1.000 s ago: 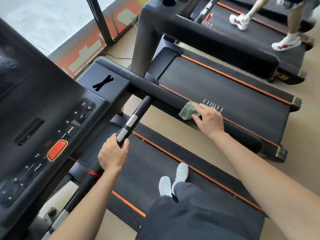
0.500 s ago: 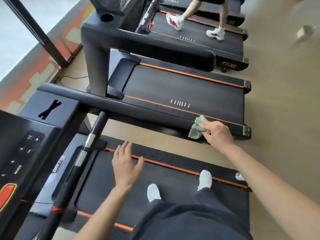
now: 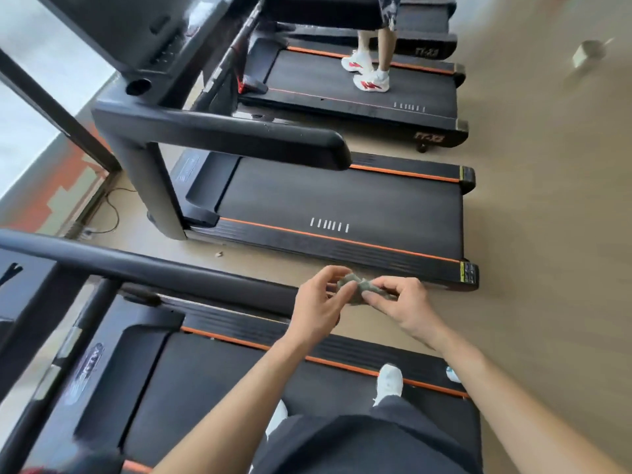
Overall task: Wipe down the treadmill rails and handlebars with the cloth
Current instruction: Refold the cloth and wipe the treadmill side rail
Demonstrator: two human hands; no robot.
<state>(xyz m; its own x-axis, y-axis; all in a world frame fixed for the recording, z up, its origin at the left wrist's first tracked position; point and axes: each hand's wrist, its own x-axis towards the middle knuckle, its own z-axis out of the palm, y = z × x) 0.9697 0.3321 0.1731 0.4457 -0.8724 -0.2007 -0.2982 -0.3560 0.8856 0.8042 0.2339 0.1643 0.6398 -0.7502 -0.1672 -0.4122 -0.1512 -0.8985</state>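
Observation:
I stand on a black treadmill with orange stripes. Its right handrail (image 3: pixel 164 270) runs from the left edge toward my hands. A small crumpled grey-green cloth (image 3: pixel 355 288) sits between both hands, just past the rail's end. My left hand (image 3: pixel 319 307) pinches the cloth's left side with fingers and thumb. My right hand (image 3: pixel 402 302) pinches its right side. The cloth is held in the air, off the rail. The inner pulse handlebar (image 3: pixel 65 350) slants down at the lower left, blurred.
A second treadmill (image 3: pixel 342 203) stands parallel beyond a strip of beige floor, its handrail (image 3: pixel 239 135) at mid height. On a third treadmill (image 3: pixel 362 94) farther back a person in white and red shoes (image 3: pixel 371 80) walks. Window frame and a cable lie at left.
My left hand left the inner handlebar and came up to the cloth. My right hand slid the cloth to the rail's end and lifted it off. The view swung right.

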